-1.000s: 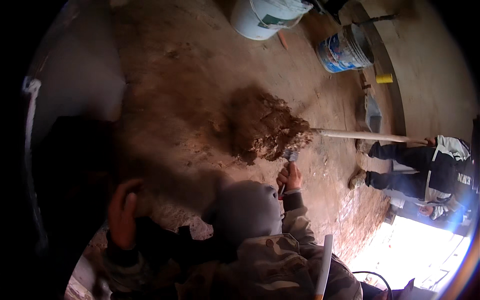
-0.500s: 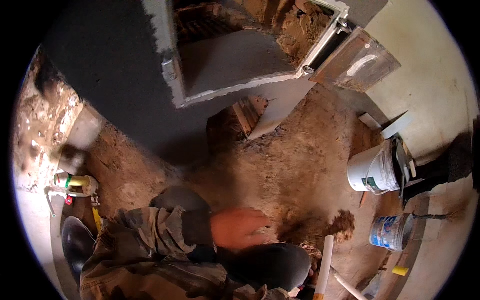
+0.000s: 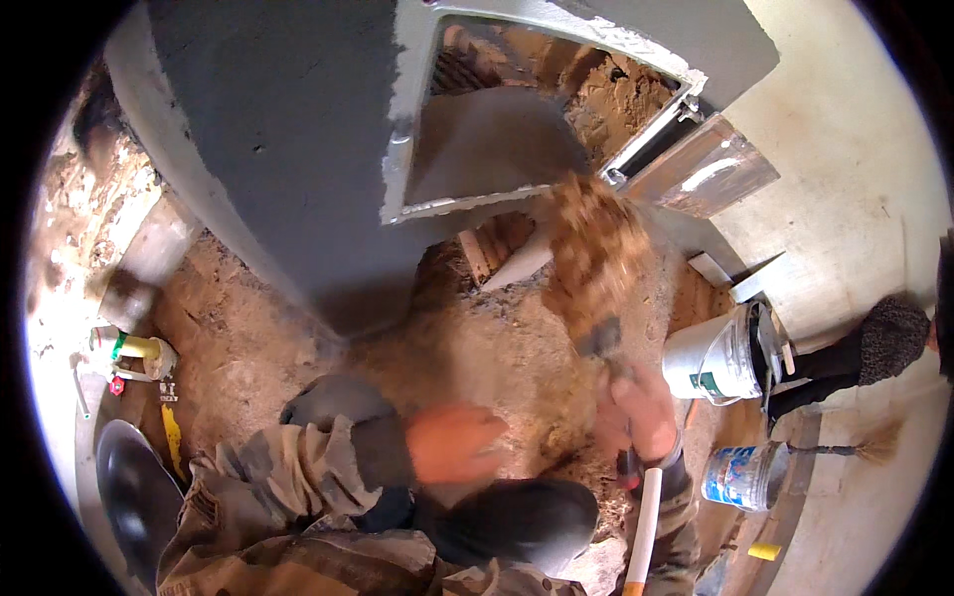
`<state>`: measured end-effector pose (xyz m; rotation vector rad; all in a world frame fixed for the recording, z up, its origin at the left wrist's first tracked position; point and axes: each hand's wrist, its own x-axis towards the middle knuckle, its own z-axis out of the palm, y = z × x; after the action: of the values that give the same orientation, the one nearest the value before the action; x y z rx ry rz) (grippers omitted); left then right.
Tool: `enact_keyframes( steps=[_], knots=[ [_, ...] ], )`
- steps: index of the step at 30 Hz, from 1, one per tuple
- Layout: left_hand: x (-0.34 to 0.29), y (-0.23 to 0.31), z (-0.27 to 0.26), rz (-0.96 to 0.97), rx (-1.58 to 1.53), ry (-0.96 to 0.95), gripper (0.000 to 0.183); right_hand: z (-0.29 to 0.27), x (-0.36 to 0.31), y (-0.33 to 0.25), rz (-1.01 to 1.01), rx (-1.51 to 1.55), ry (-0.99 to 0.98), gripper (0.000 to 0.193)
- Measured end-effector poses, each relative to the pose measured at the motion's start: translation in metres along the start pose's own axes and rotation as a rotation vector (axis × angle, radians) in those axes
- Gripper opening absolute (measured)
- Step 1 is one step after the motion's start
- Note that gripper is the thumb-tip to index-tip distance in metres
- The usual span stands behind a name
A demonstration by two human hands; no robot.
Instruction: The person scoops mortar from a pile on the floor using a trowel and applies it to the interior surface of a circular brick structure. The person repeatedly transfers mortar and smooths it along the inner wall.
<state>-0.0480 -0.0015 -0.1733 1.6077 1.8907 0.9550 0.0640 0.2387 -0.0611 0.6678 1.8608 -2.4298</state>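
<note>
My right hand (image 3: 641, 412) is closed round the handle of a trowel (image 3: 599, 338), whose handle end shows dark and red below the fist. Brown mud (image 3: 596, 248) heaped on the trowel is smeared by motion and hides most of the blade. It is raised in front of the lower right corner of a metal-framed opening (image 3: 497, 204) in a grey plastered stove-like structure (image 3: 288, 169). Near my bent knees, my left hand (image 3: 457, 442) hangs with its fingers stretched out, somewhat blurred and holding nothing. Rough brown clay (image 3: 616, 99) lines the opening's inside.
A small metal door (image 3: 706, 167) hangs open right of the opening. A white bucket (image 3: 706, 353) and a smaller blue-and-white bucket (image 3: 740, 477) stand at right, near another person's dark clothing (image 3: 845, 363). Close to the camera is a white cigarette (image 3: 646, 526). A black bowl-shaped thing (image 3: 134, 487) lies left.
My right hand has come into view with the mud-laden trowel, which has risen from the lower right toward the opening. My left hand stays near my knees. The view has shifted slightly.
</note>
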Motion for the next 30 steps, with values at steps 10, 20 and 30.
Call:
enact_keyframes(
  steps=[10, 20, 30],
  knots=[
    [0.0, 0.021, -0.01, -0.326, 0.028, 0.134, 0.041, 0.024, 0.192, -0.096, 0.136, 1.347, -0.904, 0.029],
    [0.012, 0.009, 0.007, -0.33, 0.123, 0.064, 0.04, 0.017, 0.178, -0.094, 0.107, 1.382, -0.898, 0.023],
    [0.008, 0.0, 0.01, -0.235, 0.141, 0.088, 0.04, 0.021, 0.097, -0.087, 0.093, 1.146, -0.725, 0.034]
  ],
)
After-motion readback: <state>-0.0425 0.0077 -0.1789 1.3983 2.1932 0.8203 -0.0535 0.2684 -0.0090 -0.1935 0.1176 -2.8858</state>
